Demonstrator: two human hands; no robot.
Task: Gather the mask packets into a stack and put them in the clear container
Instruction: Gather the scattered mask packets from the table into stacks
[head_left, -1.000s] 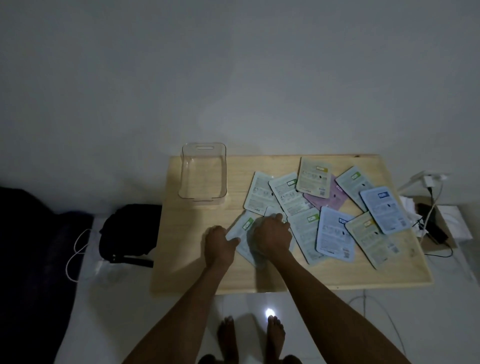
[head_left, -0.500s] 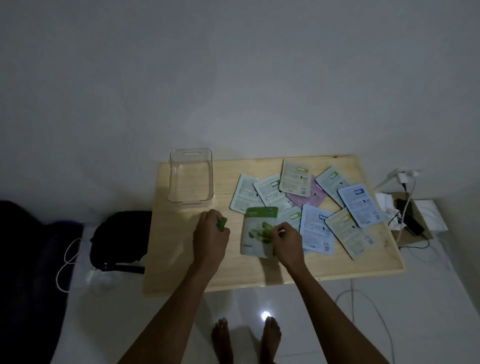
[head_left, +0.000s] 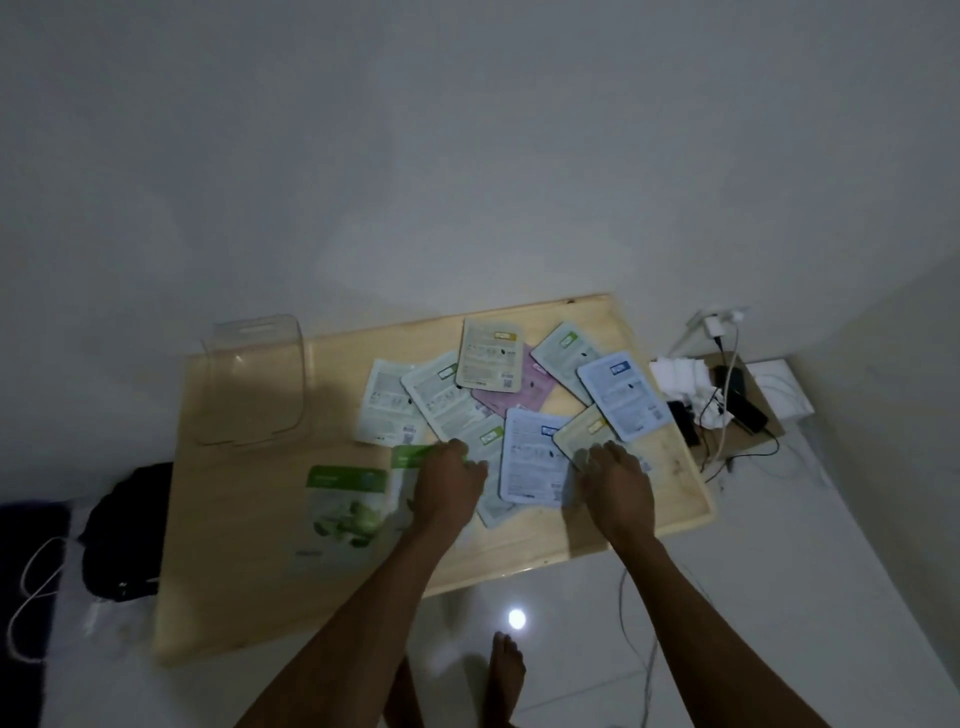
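Nearest on the bench (head_left: 218, 571), a green-fronted packet (head_left: 340, 512) lies face up. The left hand (head_left: 449, 480) pinches a second green packet (head_left: 408, 460) just beside it; the right hand (head_left: 618, 480) presses spread fingers on a yellow-tagged packet (head_left: 584, 434). Beyond, overlapping mask packets (head_left: 488, 364) fan out. Far left stands the clear container (head_left: 254, 379).

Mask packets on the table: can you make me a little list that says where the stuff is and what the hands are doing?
table: wooden table, packets spread over its right half
clear container: far left corner, nothing seen inside
green packet: face up, near left, apart from the spread
left hand: on a second green packet
right hand: on the yellowish packet
stack: not made yet
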